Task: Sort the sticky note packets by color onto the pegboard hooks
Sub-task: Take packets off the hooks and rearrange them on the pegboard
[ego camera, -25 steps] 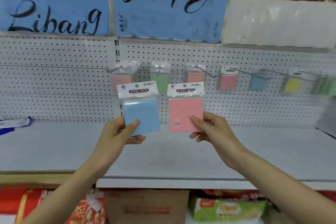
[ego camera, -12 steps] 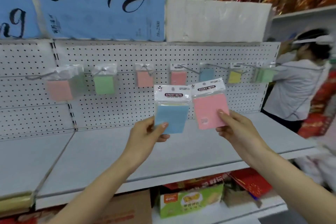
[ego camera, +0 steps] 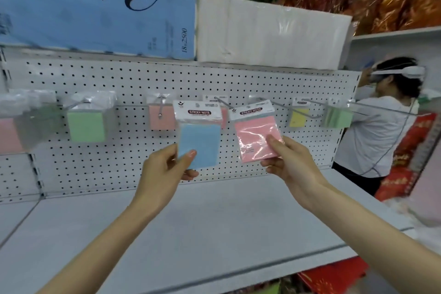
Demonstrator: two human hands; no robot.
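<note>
Up in front of the perforated pegboard (ego camera: pixel 124 164), the left hand (ego camera: pixel 164 172) pinches a glossy blue packet (ego camera: pixel 199 138) by its lower corner; the right hand (ego camera: pixel 290 164) pinches a crinkly pink packet (ego camera: pixel 255 137). Both hang apart, above the smooth shelf (ego camera: pixel 214 227).

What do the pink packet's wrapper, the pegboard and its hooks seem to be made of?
Pink packet: wrapper looks like clear glossy plastic film, given its white glare streaks and wrinkles. Pegboard: probably white painted sheet metal, matt, with regular punched holes. Hooks: thin grey metal wire, it seems, slightly shiny.
</note>
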